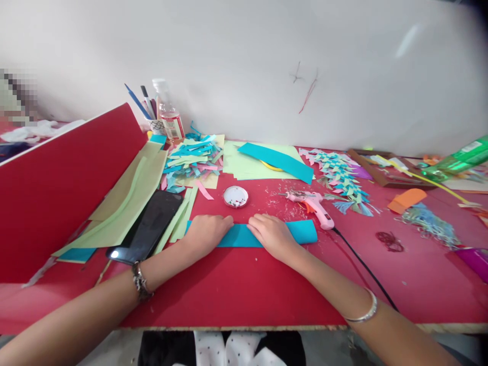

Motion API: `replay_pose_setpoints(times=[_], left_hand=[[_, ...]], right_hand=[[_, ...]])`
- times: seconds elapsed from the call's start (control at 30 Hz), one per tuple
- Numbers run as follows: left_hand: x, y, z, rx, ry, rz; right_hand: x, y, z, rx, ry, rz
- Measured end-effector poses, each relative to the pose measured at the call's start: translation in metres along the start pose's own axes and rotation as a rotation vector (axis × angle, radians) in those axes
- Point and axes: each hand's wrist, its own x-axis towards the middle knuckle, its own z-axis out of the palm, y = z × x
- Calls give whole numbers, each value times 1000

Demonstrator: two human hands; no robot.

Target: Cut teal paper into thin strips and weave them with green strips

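Note:
A long blue paper strip (241,236), seemingly folded lengthwise, lies across the red table in front of me. My left hand (208,234) rests on its left part, fingers curled and pressed against the paper. On the right part, my right hand (271,233) holds it the same way, fingertips bent over the upper edge. The two hands are a short gap apart, and the strip's right end sticks out past my right hand, slightly curled. Just behind the strip sits a small white lid (235,196) with tiny bits in it. A pink glue gun (312,204) lies to the right.
A black phone (158,218) and pale green paper (129,203) lie left, beside a red upright board (72,198). Cut paper strips (196,157) are heaped behind. Another blue strip (278,160) lies on green sheets. The glue gun's cord (366,269) runs toward the front edge.

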Motion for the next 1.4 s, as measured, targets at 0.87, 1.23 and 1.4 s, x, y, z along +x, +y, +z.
replay_pose_setpoints(times=[0.87, 1.23, 1.4], left_hand=[[-32, -4, -2, -368, -105, 573], [-79, -39, -6, -179, -76, 397], [-96, -51, -5, -114, -40, 320]], right_hand=[[-1, 2, 5, -11, 24, -11], [-2, 2, 6, -13, 25, -9], [-2, 3, 7, -9, 42, -9]])
